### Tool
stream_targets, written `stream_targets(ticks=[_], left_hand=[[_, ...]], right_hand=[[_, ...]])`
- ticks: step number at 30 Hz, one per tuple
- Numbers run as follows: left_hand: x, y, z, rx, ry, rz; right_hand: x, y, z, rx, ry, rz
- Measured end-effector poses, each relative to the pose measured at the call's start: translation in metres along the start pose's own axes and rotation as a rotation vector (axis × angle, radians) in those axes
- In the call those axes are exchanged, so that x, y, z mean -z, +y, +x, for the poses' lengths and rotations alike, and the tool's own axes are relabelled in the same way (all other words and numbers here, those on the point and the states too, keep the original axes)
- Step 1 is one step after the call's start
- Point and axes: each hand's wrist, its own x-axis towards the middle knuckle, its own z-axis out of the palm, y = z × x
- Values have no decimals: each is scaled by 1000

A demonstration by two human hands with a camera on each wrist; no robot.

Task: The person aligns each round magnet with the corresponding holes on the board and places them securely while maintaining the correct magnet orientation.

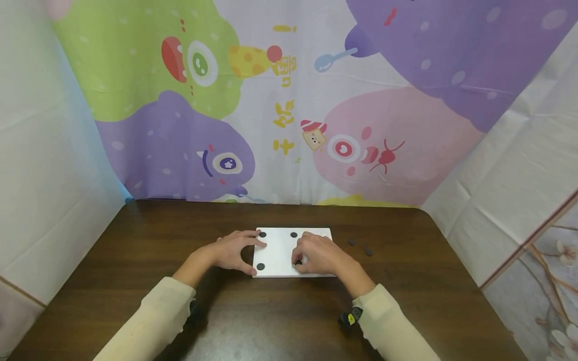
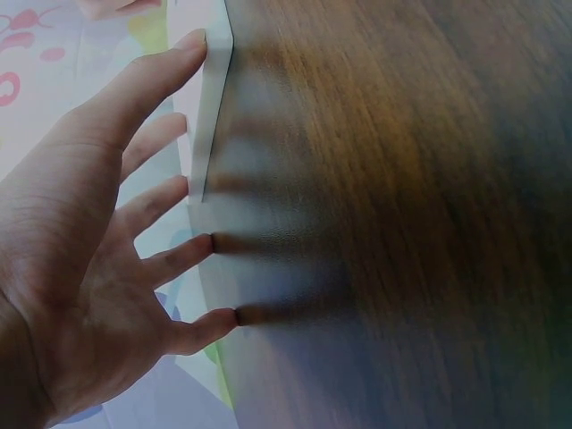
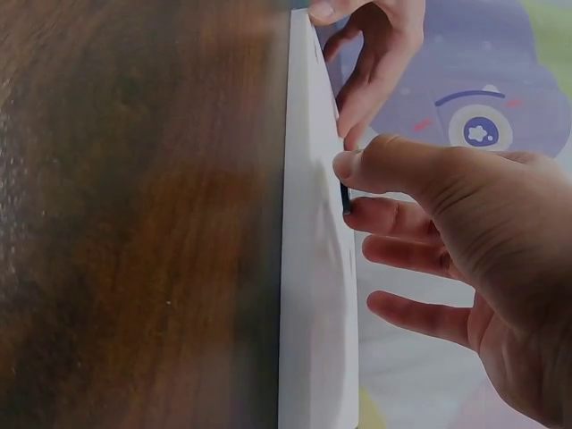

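A white rectangular board (image 1: 278, 253) lies flat on the table, with round black discs on its top. One disc (image 1: 263, 234) is at the far left corner, another disc (image 1: 260, 266) at the near left, and a third disc (image 1: 294, 234) along the far side. My left hand (image 1: 232, 250) rests at the board's left end, fingers spread, thumb at the near corner. Over the board's right part, my right hand (image 1: 318, 254) pinches a black disc (image 3: 345, 198) between thumb and index finger, on edge against the board's surface. The right hand covers part of the board.
Two loose black discs, a nearer one (image 1: 369, 252) and a farther one (image 1: 351, 242), lie on the dark wooden table (image 1: 266, 316) right of the board. A cartoon-printed curtain (image 1: 280, 175) hangs behind the table. White cloth panels stand at both sides.
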Motion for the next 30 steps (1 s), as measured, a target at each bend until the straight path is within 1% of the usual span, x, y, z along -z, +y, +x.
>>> stream_targets(ticks=[3,4,8,10,15,18,30], left_hand=[[-5,-6,4,2,4,1],[-1,-1,1,12,-8,-17],[5,8,-5,10,-5,-25],[12,20,-10,26,-20,-44],[17,35,-16,55,-28,-46],[17,37,-16,60,-26,-48],[15,36,-15,64,-28,-47]], right_hand=[[-1,-1,0,9,2,4],[-2,-1,0,9,2,4],[-3,-1,0,13,3,-2],[-4,-1,0,16,6,-5],[-3,-1,-1,21,12,4],[-3,-1,-1,23,14,-1],[-3,-3,-2,36,11,-6]])
